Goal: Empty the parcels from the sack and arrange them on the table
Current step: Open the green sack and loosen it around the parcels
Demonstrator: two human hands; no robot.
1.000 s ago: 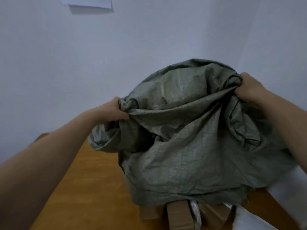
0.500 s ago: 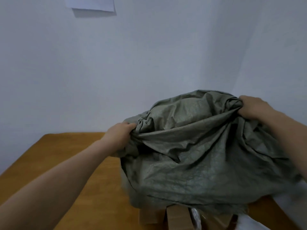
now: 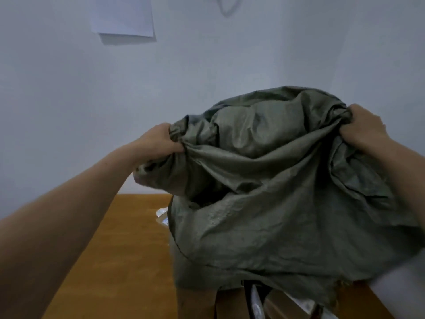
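Fingers curl tightly around bunched corners of the grey-green sack [image 3: 276, 203]: left hand [image 3: 158, 143] at centre left, right hand [image 3: 363, 127] near the right edge. The sack's lower hem drapes over brown parcels [image 3: 230, 302] at bottom centre. Bare wooden table [image 3: 128, 249] lies open at lower left, ending at a white wall [image 3: 69, 111].

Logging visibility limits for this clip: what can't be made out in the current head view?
1. Parcels under the sack: head view, fabric drapes over them and the bottom edge cuts them off; count unknown.
2. Pale items on the table beside the sack: mostly hidden behind its fabric; unidentifiable.
3. Fingertips of left hand and right hand: buried in bunched sack fabric.
4. Paper sheet: cut by the top edge; no text readable.
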